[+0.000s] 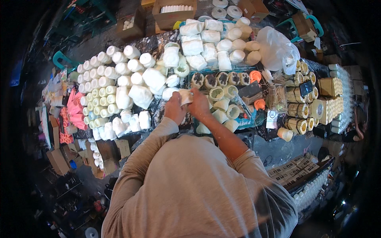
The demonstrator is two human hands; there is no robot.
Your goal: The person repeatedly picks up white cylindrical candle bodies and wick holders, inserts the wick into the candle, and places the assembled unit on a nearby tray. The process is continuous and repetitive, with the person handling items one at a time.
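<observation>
In front of my chest, both hands are closed around a cream-white moulded piece (185,96), with part of it hidden by my fingers. My left hand (174,108) grips its near left side, close to a white rounded piece (170,93) on the table. The other side is held by my right hand (199,105), beside the pale hollow cup-shaped moulds (216,94) that stand to its right. Just beyond my hands sits a row of cups with dark contents (210,81). A large white lump (140,96) rests to the left of my left hand.
Rows of pale cylinders (105,81) fill the left of the table, with pink pieces (75,109) past them. White wrapped-looking blocks (192,45) are stacked at the back. Rightward are a plastic bag (278,49), orange pieces (259,104), gold-rimmed containers (296,110) and a phone-like device (306,88).
</observation>
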